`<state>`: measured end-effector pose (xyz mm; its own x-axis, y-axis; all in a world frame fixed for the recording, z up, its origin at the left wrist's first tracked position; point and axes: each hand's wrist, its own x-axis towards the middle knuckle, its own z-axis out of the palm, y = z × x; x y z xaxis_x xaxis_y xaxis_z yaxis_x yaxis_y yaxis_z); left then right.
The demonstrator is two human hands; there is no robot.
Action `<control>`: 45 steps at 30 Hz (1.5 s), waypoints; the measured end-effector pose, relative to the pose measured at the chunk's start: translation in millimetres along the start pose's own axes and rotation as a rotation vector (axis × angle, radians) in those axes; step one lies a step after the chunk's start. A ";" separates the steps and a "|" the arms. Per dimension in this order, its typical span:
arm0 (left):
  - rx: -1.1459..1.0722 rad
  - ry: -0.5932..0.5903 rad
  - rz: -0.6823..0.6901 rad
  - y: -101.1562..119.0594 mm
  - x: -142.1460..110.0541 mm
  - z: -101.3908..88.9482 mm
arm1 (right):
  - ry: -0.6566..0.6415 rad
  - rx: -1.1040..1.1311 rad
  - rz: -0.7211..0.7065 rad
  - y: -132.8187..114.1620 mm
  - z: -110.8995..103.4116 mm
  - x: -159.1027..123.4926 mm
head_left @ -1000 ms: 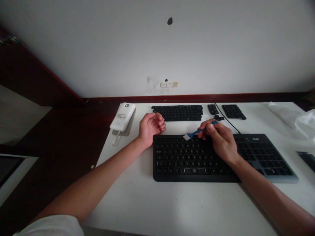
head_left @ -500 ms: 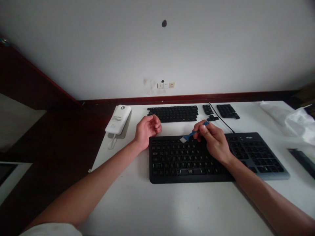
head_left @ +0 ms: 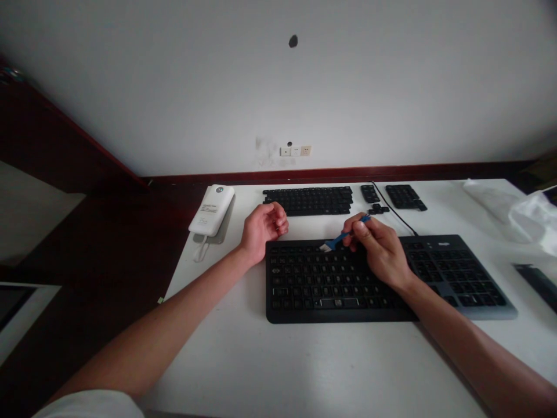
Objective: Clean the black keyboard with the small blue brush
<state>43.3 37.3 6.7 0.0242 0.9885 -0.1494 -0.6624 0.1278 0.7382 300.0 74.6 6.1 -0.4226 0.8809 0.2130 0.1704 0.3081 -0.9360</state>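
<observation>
My right hand (head_left: 378, 247) pinches a small blue brush (head_left: 337, 241) by its handle, over the keyboard. The brush's pale bristles point down and left onto the upper rows of the black keyboard base (head_left: 339, 316). Its keycaps are off, leaving bare square key sockets and a bar where the space key sits. My left hand (head_left: 265, 229) rests at the keyboard's upper left corner, fingers loosely curled and nothing in it. Behind the hands, removed black keycaps lie grouped in a large block (head_left: 311, 200) and smaller sets, including a number-pad group (head_left: 404, 196).
At the table's left stands a white power bank (head_left: 212, 210) with a short cable, on a flat grey object. A black cord (head_left: 394, 212) runs back from the keyboard. To the right lie a crumpled white plastic bag (head_left: 517, 215) and a dark strip (head_left: 537, 281). A wall rises behind the table.
The whole view has shifted slightly. The brush stays in my right hand at nearly the same spot, its bristles tilted a little differently. My left hand holds its pose.
</observation>
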 end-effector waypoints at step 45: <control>0.030 -0.017 -0.018 -1.2 1.7 -1.9 | 0.025 -0.025 0.003 0.2 0.0 0.9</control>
<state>42.8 38.7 4.4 0.0487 0.9872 -0.1519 -0.6393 0.1476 0.7546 299.7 75.5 6.1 -0.4000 0.8903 0.2175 0.1939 0.3141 -0.9294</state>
